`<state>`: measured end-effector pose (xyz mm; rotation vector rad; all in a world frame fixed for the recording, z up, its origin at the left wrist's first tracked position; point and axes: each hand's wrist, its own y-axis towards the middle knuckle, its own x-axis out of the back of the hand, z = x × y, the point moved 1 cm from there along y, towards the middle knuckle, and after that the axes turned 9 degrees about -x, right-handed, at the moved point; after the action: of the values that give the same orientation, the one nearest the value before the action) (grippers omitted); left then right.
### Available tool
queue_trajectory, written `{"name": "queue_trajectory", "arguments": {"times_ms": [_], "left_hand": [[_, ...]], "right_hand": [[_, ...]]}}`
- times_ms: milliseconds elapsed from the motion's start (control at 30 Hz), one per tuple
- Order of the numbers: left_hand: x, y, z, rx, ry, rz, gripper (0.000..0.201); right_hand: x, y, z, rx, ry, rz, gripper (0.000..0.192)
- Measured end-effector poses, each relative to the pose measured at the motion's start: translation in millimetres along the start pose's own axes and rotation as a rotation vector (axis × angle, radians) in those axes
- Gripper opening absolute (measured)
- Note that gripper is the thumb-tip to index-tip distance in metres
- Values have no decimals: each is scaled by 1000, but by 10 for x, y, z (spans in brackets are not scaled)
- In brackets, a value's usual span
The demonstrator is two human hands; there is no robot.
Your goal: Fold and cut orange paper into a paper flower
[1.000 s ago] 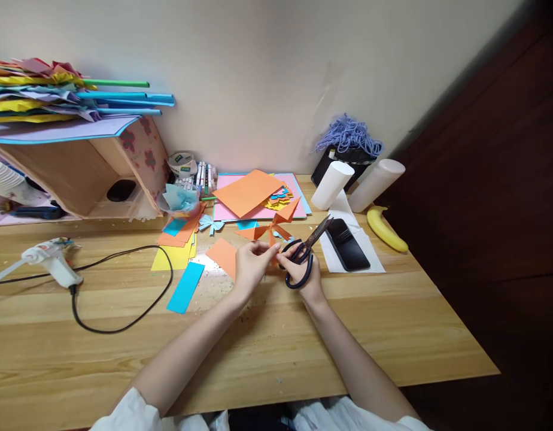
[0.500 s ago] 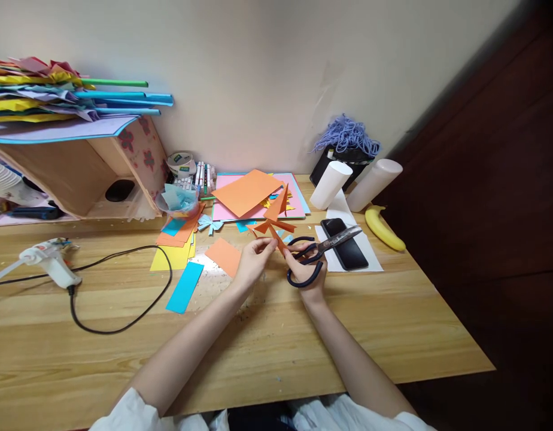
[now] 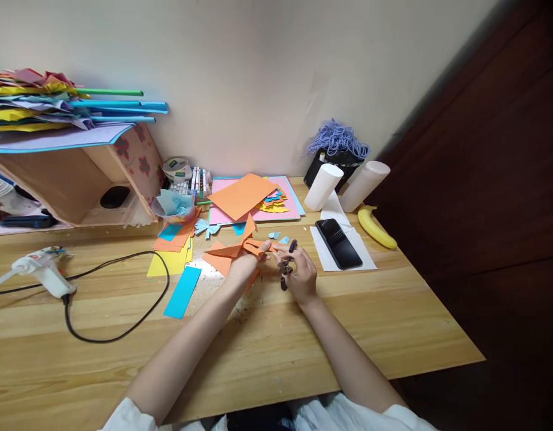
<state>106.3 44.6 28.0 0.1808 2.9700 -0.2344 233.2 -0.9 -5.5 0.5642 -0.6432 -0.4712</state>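
Now scissors [image 3: 286, 266] blades toward orange paper [image 3: 234, 251]

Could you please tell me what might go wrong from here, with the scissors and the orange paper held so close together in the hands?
1. The right hand grips the scissors right beside the left hand pinching the orange paper; a slip could nick the left fingers.
2. The thin paper strips might tear.
3. The phone lies just right of the hands; an elbow swing could knock it.
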Motion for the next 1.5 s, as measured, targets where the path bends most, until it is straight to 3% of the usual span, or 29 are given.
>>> {"name": "queue_trajectory", "arguments": {"times_ms": [167,300,400,567,667,900,1000,1100,1233,1333,1500], "left_hand": [[27,17,-24,-38,104,-81,23],[-5,-27,-23,-45,132,-43,17],[-21,-42,17,-73,138,-8,18],[-38,-16,120,-141,52,2,23],[-63,-32,158,-183,-18,-65,24],[-52,-85,100,-273,139,-237,27],[39,-21,24,-309,141,-337,28],[147,61,-54,-406,149,-435,25],[222,114,-139,-492,90,-470,21],[227,108,-173,-535,36,-436,21],[229,88,-176,-552,43,-452,18]], "right_hand": [[-49,53,32,-479,371,-7,19],[-85,120,-15,-702,514,70,33],[-74,144,-59,-775,496,105,33],[-38,150,-84,-778,552,36,30],[-23,165,-56,-785,585,23,29],[-58,184,2,-901,796,60,33],[-99,172,8,-964,946,235,49],[-108,121,81,-968,1005,564,63],[-59,-6,228,-792,840,910,64],[-40,-90,269,-735,746,993,64],[-32,-109,269,-692,712,1007,63]]}}
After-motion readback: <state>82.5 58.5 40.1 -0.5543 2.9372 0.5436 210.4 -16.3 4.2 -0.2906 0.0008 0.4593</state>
